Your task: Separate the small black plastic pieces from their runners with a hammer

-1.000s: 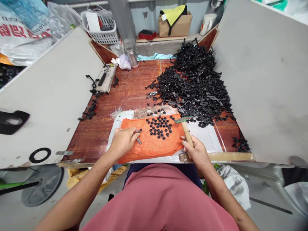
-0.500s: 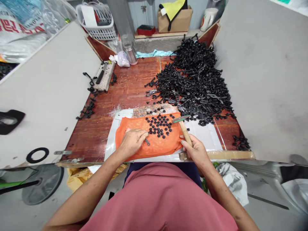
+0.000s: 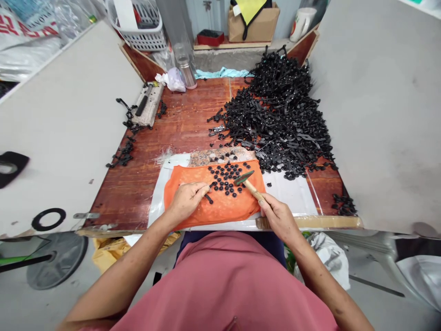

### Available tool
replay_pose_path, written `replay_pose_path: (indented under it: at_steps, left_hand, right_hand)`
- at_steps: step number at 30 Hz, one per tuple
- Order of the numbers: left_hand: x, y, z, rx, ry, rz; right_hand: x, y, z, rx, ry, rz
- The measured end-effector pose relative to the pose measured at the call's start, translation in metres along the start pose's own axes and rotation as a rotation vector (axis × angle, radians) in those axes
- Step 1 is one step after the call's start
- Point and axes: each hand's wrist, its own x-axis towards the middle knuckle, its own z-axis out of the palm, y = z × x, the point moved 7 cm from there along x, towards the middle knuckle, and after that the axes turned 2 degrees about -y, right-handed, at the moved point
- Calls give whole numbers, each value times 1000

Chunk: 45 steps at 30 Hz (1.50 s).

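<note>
The left grip (image 3: 187,200) pinches a small black strap (image 3: 209,199), and its ends poke out past the fingers. The strap is over an orange cloth (image 3: 223,211), but I cannot tell if it touches the cloth. The right grip (image 3: 279,217) is closed around the wooden handle of a hammer (image 3: 254,190). The hammer head is right at the bunch of little round black caps (image 3: 226,176) on the cloth; I cannot tell if it touches them. On the bench (image 3: 186,119), starting at the left, lie some loose black pieces (image 3: 124,154). Then comes a pale block (image 3: 154,103) with a black-handled tool (image 3: 143,105) on top. Next, near the back, are a crumpled plastic bag (image 3: 176,81) and a shiny flask (image 3: 188,76). A speckled stone slab (image 3: 197,159) peeks out behind the orange cloth. A big messy heap of black straps (image 3: 282,119) covers the back right, and a smaller black bunch (image 3: 343,205) sits at the far right, near the front.
</note>
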Motion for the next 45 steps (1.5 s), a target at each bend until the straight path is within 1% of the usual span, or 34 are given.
replay_pose_path:
  at_steps: [3,8,16,18,21,24,26,29,30,33,35,37,38,40,42,45]
  left_hand:
    - [-1,4,0,72,-1,12]
    - [-2,9,2,275,-13,-1]
    - [-5,16,5,414,-20,-18]
    - [-6,17,4,455,-14,-22]
    - [-5,18,4,475,-25,-22]
    - [-3,18,4,451,-31,-25]
    - [-3,18,4,430,-26,-28]
    - [-4,17,5,423,-16,-29]
    - [-4,16,5,424,-13,-29]
    - [-5,16,7,407,-5,-27]
    - [-4,15,8,396,5,-30]
    - [-5,14,9,393,-1,-36]
    - [-6,13,8,386,-7,-47]
    - [-9,12,4,332,0,-80]
    - [-14,11,-5,217,23,-98]
    - [-20,14,-18,49,47,-60]
  right_hand:
    - [0,2,1,-2,12,1]
    - [0,0,0,-17,25,-10]
    - [0,-5,-2,-98,39,-23]
    - [-2,-15,-5,-164,61,-46]
    - [-5,-44,-9,-283,97,-148]
    - [-5,-75,-3,-386,93,-271]
    - [-2,-84,6,-506,66,-291]
    - [5,-81,19,-702,0,-258]
    - [6,-80,21,-721,-4,-252]
    - [7,-78,21,-699,41,-247]
    - [7,-77,25,-739,14,-240]
    - [8,-75,31,-796,-42,-232]
    - [9,-75,33,-794,-53,-233]
    - [9,-74,29,-697,-25,-238]
    - [8,-73,17,-515,44,-239]
    - [5,-62,-6,-302,150,-217]
